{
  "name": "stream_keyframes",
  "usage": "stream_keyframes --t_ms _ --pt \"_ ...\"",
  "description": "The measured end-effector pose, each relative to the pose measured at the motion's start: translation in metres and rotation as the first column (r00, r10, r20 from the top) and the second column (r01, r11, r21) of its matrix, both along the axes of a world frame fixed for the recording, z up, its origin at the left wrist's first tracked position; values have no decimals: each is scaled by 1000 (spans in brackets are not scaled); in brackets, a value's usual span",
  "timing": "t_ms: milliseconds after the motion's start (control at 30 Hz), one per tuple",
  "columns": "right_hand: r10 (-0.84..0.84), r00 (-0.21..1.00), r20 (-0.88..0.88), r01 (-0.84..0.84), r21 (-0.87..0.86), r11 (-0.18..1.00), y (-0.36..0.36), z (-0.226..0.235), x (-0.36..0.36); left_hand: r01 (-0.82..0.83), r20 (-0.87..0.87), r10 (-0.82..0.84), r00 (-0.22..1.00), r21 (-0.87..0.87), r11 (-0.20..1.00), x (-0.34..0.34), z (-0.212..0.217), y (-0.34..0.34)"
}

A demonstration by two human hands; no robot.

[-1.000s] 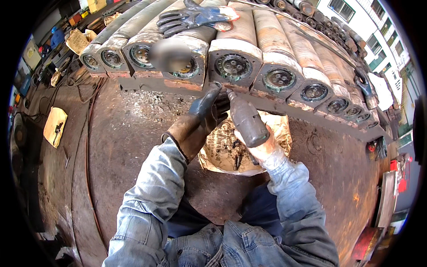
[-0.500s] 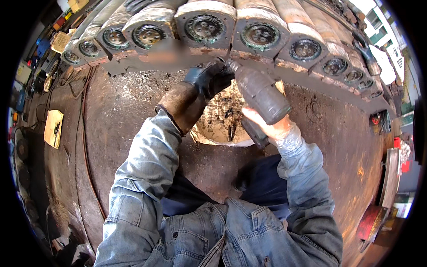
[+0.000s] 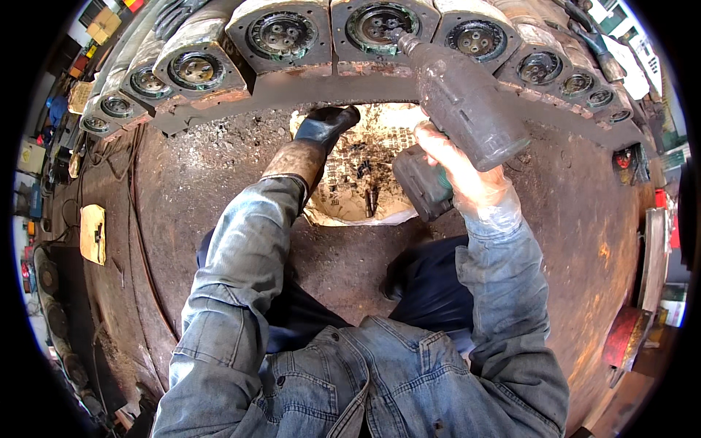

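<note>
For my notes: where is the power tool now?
Head view, right of centre: the power tool is in the right hand, its nose overlapping a round end face.

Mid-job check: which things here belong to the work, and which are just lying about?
Likely in use:
- power tool, in right hand
- cylinder end at its tip
- gloved left hand

Apparently lying about:
- spare glove, upper left
- yellow sheet, far left

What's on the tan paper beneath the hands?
On the paper: small dark bits mid-sheet, longer dark pieces toward the near edge. Left hand and drill cover parts; anything there can't be seen.
</note>
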State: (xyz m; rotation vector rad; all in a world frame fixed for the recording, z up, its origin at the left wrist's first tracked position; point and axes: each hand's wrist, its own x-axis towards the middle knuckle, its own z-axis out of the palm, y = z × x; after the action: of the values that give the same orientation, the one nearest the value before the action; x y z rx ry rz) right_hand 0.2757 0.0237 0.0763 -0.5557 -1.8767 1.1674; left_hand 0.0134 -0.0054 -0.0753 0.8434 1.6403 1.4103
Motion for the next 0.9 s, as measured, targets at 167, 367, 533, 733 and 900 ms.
stream_keyframes --t_ms 167,367,533,733,900 --pt "-16 998 -65 -1 -255 967 -13 18 -2 -18 -334 -60 941 -226 974 -23 13 -24" --pt "-28 986 -162 -46 -434 900 -18 27 -1 -202 -382 27 924 -427 882 -63 -40 -63" --pt "-72 995 -65 44 -363 931 -23 30 -13 -272 -346 68 936 -586 763 -73 -96 -99" --pt "-101 993 -53 66 -459 886 -24 20 -26 -273 -290 86 953 -703 656 -79 -139 -113" --pt "30 998 62 -6 -360 933 -17 10 -26 -251 -251 88 964 -750 612 -74 -157 -108"
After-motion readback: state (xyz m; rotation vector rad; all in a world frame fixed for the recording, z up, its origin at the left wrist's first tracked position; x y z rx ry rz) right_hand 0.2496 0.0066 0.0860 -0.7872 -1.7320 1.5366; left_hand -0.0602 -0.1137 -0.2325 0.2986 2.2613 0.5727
